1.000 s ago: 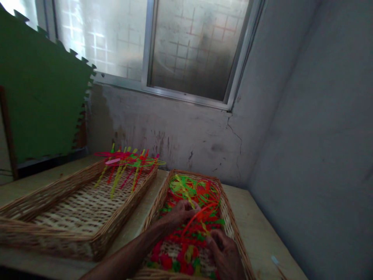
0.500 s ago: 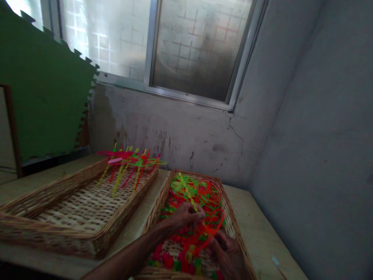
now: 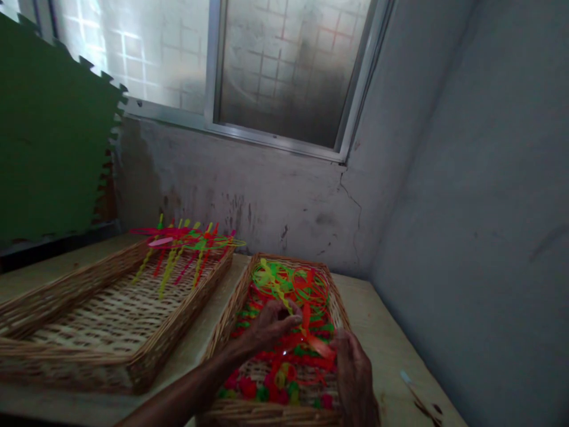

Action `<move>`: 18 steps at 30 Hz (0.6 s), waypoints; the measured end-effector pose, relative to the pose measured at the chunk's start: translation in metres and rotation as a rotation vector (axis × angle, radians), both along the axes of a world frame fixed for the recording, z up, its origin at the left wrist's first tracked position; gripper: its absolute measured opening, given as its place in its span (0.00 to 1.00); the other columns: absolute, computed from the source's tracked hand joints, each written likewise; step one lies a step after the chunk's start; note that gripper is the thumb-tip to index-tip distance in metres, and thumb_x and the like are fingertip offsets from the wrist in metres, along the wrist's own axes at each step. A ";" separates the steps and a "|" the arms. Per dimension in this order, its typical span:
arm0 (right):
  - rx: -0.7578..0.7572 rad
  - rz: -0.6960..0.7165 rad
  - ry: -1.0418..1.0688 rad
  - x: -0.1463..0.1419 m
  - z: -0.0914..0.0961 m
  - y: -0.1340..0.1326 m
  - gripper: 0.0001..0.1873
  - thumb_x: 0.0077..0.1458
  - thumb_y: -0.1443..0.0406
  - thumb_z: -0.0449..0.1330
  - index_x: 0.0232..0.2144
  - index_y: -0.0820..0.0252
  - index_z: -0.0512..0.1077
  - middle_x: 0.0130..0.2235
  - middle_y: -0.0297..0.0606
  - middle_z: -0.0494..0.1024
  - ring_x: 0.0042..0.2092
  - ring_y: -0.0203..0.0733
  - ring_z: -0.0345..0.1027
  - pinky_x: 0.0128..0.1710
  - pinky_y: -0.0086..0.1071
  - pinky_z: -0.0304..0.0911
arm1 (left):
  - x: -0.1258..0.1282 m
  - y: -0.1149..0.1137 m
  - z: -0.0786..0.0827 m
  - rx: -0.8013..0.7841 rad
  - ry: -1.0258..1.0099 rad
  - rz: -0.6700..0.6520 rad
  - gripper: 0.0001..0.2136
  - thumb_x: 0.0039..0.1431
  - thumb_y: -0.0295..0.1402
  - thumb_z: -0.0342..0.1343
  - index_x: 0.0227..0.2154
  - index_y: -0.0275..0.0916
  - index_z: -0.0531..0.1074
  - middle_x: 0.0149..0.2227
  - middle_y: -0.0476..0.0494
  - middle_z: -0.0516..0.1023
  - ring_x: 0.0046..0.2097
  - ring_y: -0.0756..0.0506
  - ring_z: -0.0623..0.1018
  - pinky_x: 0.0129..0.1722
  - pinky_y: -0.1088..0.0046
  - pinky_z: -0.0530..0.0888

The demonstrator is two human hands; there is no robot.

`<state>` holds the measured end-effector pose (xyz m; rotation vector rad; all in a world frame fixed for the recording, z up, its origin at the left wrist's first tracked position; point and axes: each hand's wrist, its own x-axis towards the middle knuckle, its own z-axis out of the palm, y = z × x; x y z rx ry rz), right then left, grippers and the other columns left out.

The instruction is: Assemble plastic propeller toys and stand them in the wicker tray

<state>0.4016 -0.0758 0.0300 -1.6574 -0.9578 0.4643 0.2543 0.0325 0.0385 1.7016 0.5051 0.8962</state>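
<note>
My left hand (image 3: 275, 326) is closed in a pinch around a yellow twisted stick (image 3: 281, 296), which tilts up and to the left over the right-hand wicker basket (image 3: 229, 314). At the stick's lower end, close to my fingertips, is an orange-red propeller (image 3: 306, 339) with several blades. My right hand (image 3: 354, 367) stands upright beside it, fingers stretched out, by the tip of one blade. Whether the fingers touch that blade I cannot tell. Under my hands lie green and red ringed propellers (image 3: 306, 284), twisted sticks and small coloured pieces (image 3: 267, 388).
On the left is a second wicker basket (image 3: 133, 362); several sticks with ringed propellers (image 3: 195, 240) rest across its far end. A thin stick-like item (image 3: 415, 391) lies on the table (image 3: 386, 332) at right. Behind are a wall, a window (image 3: 284, 77) and a green foam mat (image 3: 48, 136).
The orange-red propeller has turned, its blades now facing me. My right hand has moved up and its fingers have straightened. My left hand still pinches the yellow stick. The camera view has shifted slightly.
</note>
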 end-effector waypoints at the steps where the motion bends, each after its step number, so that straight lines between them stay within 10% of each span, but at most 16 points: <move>1: 0.006 0.012 0.000 -0.001 0.001 0.000 0.29 0.48 0.42 0.43 0.34 0.59 0.66 0.34 0.43 0.76 0.36 0.46 0.68 0.35 0.33 0.63 | 0.001 -0.002 0.000 0.036 0.015 0.010 0.11 0.51 0.38 0.53 0.24 0.33 0.67 0.19 0.54 0.59 0.22 0.54 0.59 0.21 0.79 0.56; 18: 0.205 -0.179 -0.136 0.001 -0.008 0.000 0.25 0.51 0.51 0.48 0.44 0.64 0.63 0.44 0.49 0.70 0.46 0.48 0.65 0.45 0.40 0.61 | 0.009 -0.011 0.003 0.238 0.159 0.091 0.11 0.53 0.38 0.52 0.25 0.33 0.69 0.18 0.54 0.58 0.21 0.53 0.59 0.20 0.78 0.55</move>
